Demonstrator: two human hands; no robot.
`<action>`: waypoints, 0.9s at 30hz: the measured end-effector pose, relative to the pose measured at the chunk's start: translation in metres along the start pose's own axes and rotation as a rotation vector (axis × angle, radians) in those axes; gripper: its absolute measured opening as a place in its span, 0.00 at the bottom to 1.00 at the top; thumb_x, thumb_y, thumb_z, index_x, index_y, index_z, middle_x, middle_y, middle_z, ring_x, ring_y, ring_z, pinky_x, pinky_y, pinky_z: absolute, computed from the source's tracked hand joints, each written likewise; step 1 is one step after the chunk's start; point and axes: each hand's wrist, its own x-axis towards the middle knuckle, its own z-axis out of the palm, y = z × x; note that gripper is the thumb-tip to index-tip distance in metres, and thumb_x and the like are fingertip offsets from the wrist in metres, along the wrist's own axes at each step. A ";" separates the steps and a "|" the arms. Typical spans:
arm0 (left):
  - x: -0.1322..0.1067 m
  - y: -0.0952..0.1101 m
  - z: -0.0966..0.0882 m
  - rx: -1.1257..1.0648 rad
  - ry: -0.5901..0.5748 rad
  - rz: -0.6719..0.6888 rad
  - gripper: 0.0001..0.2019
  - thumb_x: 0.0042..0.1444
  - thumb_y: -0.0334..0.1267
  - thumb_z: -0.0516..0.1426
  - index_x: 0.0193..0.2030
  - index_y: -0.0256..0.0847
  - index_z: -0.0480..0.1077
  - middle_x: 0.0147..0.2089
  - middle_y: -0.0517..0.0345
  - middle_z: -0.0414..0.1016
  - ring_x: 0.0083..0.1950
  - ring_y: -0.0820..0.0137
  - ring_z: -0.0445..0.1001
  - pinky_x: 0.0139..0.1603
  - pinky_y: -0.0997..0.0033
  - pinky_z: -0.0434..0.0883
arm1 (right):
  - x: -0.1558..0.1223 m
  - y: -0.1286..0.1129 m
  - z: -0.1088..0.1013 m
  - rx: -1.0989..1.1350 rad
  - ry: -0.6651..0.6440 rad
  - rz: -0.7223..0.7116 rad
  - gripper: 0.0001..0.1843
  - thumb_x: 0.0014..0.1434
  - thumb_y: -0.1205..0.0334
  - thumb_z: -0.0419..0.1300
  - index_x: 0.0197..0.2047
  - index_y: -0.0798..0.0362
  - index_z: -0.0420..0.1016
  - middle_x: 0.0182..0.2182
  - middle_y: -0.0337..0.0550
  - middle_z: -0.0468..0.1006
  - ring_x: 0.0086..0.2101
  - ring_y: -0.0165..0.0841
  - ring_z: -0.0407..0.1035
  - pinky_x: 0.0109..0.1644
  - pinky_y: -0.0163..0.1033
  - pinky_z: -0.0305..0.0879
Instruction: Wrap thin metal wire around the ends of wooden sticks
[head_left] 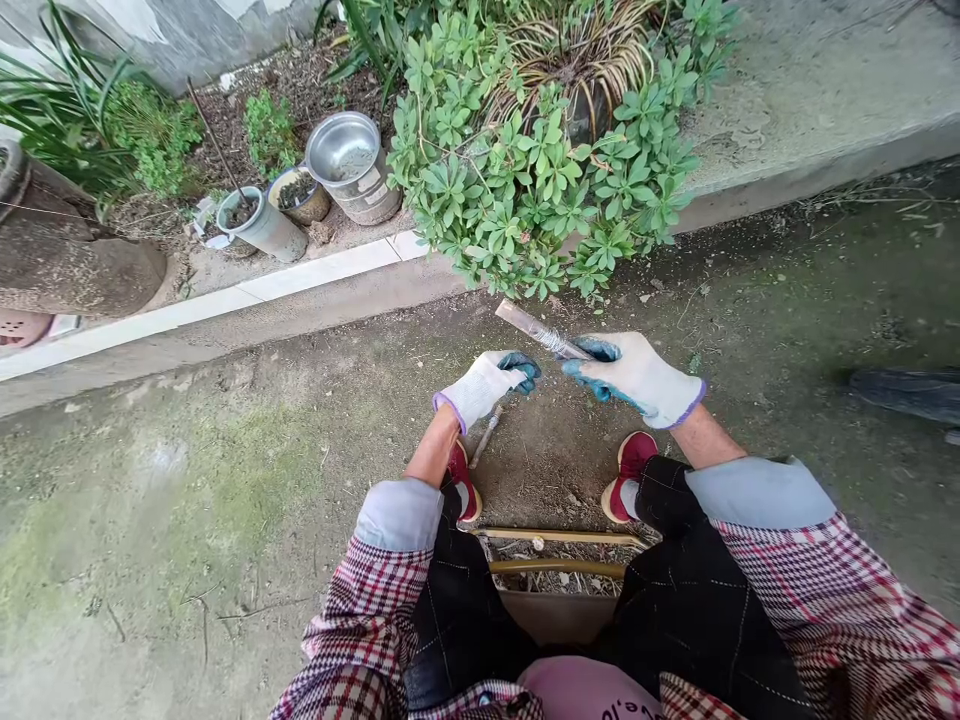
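Brown stick [520,321] bound with wire [555,342], gripped by right hand [634,378] near bush [525,190]; left hand [495,382], also near bush, curled closed (contents unclear).

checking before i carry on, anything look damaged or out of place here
Yes, two things: many leaves amid the green bush are brown and look dried out, and a short stick lies loose on the ground by the left shoe.
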 end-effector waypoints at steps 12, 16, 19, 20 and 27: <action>-0.016 0.009 -0.004 0.323 -0.140 0.013 0.06 0.48 0.30 0.60 0.31 0.34 0.79 0.29 0.60 0.78 0.30 0.74 0.71 0.34 0.76 0.68 | 0.003 0.005 0.007 -0.776 -0.561 0.109 0.09 0.54 0.57 0.64 0.25 0.50 0.73 0.20 0.36 0.69 0.22 0.30 0.62 0.27 0.38 0.52; -0.016 0.019 0.005 0.055 -0.035 -0.081 0.11 0.48 0.26 0.59 0.39 0.32 0.79 0.29 0.58 0.79 0.30 0.73 0.75 0.36 0.73 0.74 | 0.013 0.008 0.003 -0.965 -0.304 0.148 0.10 0.59 0.53 0.61 0.35 0.50 0.79 0.28 0.43 0.77 0.27 0.34 0.66 0.30 0.40 0.54; -0.018 0.029 0.007 -0.237 0.023 -0.107 0.18 0.49 0.25 0.59 0.49 0.30 0.77 0.33 0.53 0.83 0.34 0.68 0.82 0.43 0.65 0.80 | 0.014 0.004 -0.004 -0.863 -0.093 0.118 0.13 0.61 0.51 0.60 0.37 0.51 0.79 0.30 0.44 0.79 0.30 0.35 0.68 0.33 0.40 0.56; -0.020 0.032 0.007 -0.303 0.023 -0.102 0.19 0.50 0.25 0.60 0.50 0.30 0.76 0.35 0.51 0.83 0.35 0.68 0.83 0.44 0.64 0.80 | 0.012 0.002 -0.005 -0.791 -0.030 0.084 0.13 0.61 0.51 0.60 0.36 0.51 0.78 0.30 0.44 0.78 0.30 0.35 0.68 0.34 0.39 0.56; -0.045 0.038 0.006 -0.487 -0.102 -0.036 0.20 0.52 0.39 0.69 0.49 0.31 0.77 0.40 0.43 0.85 0.36 0.64 0.84 0.44 0.60 0.82 | -0.008 -0.006 0.002 -0.101 0.083 0.049 0.18 0.57 0.43 0.66 0.30 0.50 0.72 0.22 0.36 0.66 0.23 0.30 0.60 0.25 0.38 0.56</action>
